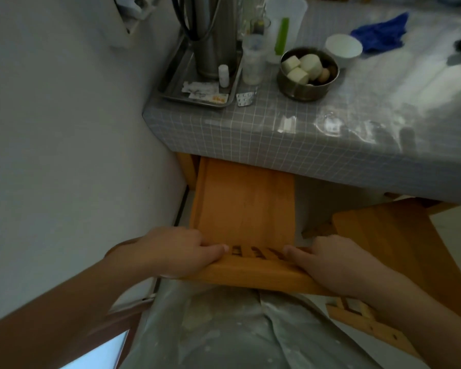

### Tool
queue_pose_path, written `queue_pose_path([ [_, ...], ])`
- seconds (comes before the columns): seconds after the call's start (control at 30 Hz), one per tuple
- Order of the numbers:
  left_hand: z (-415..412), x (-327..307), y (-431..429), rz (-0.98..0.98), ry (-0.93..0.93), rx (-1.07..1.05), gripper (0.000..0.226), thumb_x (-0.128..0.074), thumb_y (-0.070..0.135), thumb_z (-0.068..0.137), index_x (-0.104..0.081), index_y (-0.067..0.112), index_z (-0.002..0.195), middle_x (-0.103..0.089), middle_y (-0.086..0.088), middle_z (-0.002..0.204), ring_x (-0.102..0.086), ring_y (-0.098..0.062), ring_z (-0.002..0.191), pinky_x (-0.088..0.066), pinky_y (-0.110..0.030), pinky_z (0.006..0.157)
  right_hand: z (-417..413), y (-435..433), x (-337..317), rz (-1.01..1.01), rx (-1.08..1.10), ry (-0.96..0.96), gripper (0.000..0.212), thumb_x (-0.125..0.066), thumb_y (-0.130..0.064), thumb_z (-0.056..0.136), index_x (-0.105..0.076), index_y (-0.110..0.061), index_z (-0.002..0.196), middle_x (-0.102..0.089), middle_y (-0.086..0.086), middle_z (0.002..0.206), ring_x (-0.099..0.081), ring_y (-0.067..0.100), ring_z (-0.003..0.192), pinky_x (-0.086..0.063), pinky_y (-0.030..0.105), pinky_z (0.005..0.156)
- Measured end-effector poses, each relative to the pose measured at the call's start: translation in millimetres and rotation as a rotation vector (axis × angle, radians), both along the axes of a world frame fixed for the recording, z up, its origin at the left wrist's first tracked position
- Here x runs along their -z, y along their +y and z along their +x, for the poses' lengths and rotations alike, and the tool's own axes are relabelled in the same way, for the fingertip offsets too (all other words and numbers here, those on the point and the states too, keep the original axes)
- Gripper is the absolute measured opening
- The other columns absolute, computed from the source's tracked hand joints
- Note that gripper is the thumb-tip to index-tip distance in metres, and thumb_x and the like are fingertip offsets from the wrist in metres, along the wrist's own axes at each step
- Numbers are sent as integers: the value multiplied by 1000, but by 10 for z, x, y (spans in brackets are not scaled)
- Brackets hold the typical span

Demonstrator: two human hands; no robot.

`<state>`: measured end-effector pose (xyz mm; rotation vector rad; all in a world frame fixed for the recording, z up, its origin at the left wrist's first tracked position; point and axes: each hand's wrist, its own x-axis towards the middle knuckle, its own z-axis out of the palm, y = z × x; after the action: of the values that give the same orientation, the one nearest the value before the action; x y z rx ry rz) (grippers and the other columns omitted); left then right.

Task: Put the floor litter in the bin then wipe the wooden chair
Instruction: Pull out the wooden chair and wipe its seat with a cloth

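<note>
Both hands, left hand and right hand, are gripping the wooden chair backrest, fingers curled over; judging by this, pulling evenly should be clearing the table.

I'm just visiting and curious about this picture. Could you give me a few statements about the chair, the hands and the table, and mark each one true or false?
1. Both hands grip the top rail of the wooden chair. True: left hand and right hand are both on it.
2. The chair seat is partly under the table. True.
3. A hand holds a wiping cloth. False: neither holds one; a blue cloth lies on the table.
4. The metal bowl is empty. False: it holds pale chunks of food.
5. The white cup stands on the floor. False: it is on the table.
</note>
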<state>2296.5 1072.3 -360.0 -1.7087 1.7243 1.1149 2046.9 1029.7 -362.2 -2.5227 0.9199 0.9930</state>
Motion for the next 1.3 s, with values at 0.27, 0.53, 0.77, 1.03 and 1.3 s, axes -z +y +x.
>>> queue_pose_path([
  [0.27, 188, 181, -759, -52, -24, -6, 60, -18, 67, 90, -63, 33, 114, -68, 2, 106, -61, -15, 94, -48, -37, 86, 219, -737, 159, -4, 34, 18, 45, -25, -33, 101, -12, -32, 144, -35, 2, 74, -45, 19, 67, -42, 30, 59],
  [0.53, 574, 322, -1742, -119, -37, 44, 55, -21, 63, 90, -64, 38, 112, -69, 6, 110, -62, -12, 94, -48, -36, 84, 580, -1607, 278, 21, 301, -32, 42, -20, -44, 99, -42, -26, 130, -38, 1, 70, -36, 13, 57, -33, 27, 50],
  [0.77, 854, 394, -2424, -140, -43, 54, 46, -26, 63, 88, -53, 52, 123, -65, 14, 121, -59, -11, 105, -47, -37, 90, 835, -2251, 442, 12, 486, -101, 49, -24, -49, 96, -50, -17, 122, -40, 1, 69, -37, 12, 56, -33, 26, 50],
  [1.03, 992, 529, -3123, -85, -39, 49, 44, -31, 60, 89, -61, 46, 118, -66, 11, 115, -59, -9, 97, -46, -31, 86, 1008, -2844, 547, 63, 562, -124, 53, -24, -51, 95, -54, -10, 111, -44, 1, 68, -51, 20, 67, -42, 31, 61],
  [1.3, 1021, 525, -3505, -18, -23, 79, 47, -30, 65, 88, -54, 48, 124, -65, 15, 117, -59, -6, 99, -46, -32, 89, 1011, -3204, 492, 158, 633, -175, 49, -25, -51, 96, -59, -17, 96, -42, 1, 67, -46, 18, 63, -34, 28, 52],
])
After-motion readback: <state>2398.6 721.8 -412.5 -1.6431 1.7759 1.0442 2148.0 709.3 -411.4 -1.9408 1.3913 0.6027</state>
